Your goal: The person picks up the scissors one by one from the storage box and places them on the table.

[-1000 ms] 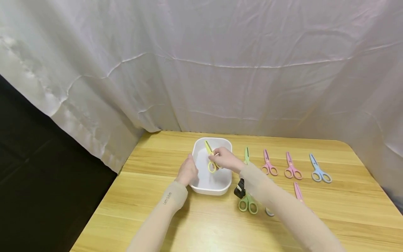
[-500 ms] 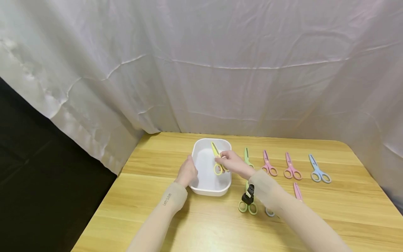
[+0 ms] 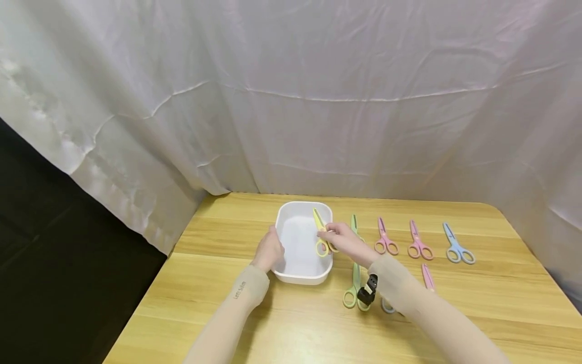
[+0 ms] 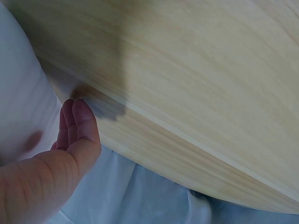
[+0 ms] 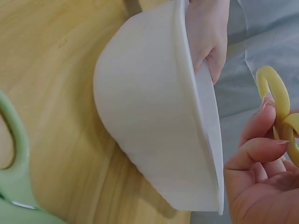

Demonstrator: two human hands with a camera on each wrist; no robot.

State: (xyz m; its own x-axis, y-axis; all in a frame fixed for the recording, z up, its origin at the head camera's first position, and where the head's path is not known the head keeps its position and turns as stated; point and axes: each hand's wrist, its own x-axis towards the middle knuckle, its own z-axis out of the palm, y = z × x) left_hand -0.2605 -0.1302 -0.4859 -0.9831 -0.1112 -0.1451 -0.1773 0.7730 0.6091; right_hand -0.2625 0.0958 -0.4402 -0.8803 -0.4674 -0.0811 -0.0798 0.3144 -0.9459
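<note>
A deep white plastic tub (image 3: 302,279) stands on the wooden table. At its left wall is my left hand (image 3: 268,249), and in the right wrist view the fingers of that hand straddle the rim. My right hand (image 3: 343,241) pinches a pair of yellow scissors (image 3: 319,218) by the finger loops, between thumb and fingers. Those scissors overlap the tub's right inner side in the head view, their blades pointing away from me. The right wrist view shows a yellow loop (image 5: 279,95) raised above the level of the tub's rim.
Right of the tub lie green scissors (image 3: 354,222), two pink pairs (image 3: 383,235) and blue scissors (image 3: 454,245) in a back row. Nearer are more green scissors (image 3: 356,275) and pink ones (image 3: 427,275), partly under my right forearm. A pale curtain (image 3: 318,126) hangs behind.
My right hand has moved to the right with the yellow scissors, from over the tub's middle to its right side. The left hand has stayed at the tub.
</note>
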